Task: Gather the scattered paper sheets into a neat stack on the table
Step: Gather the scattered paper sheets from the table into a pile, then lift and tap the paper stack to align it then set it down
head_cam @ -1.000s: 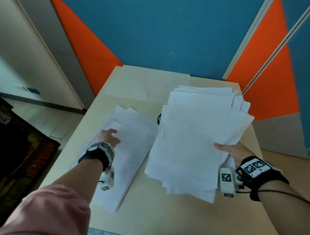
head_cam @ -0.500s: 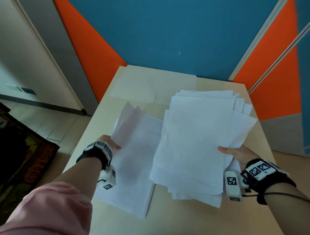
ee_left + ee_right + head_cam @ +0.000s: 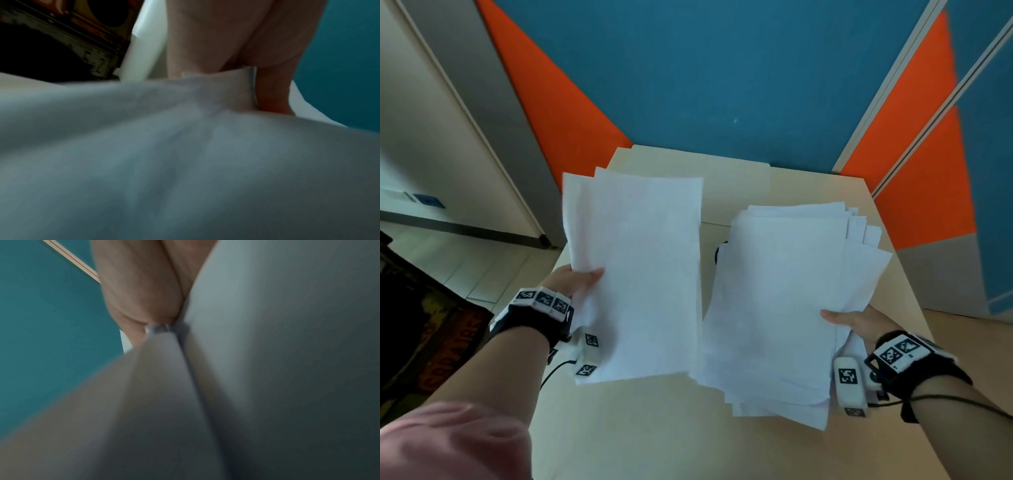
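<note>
table bare behind paper sheets both hands hold up.

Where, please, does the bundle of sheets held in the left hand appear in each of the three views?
Head: the left-hand bundle of sheets stands left of centre, pinched at its left edge by the left hand.
Left wrist: it fills the lower frame, blurred, running up to the thumb above.
Right wrist: not in it, as far as I can tell; the paper there is the right hand's own.
Shared landmark: the teal wall.
</note>
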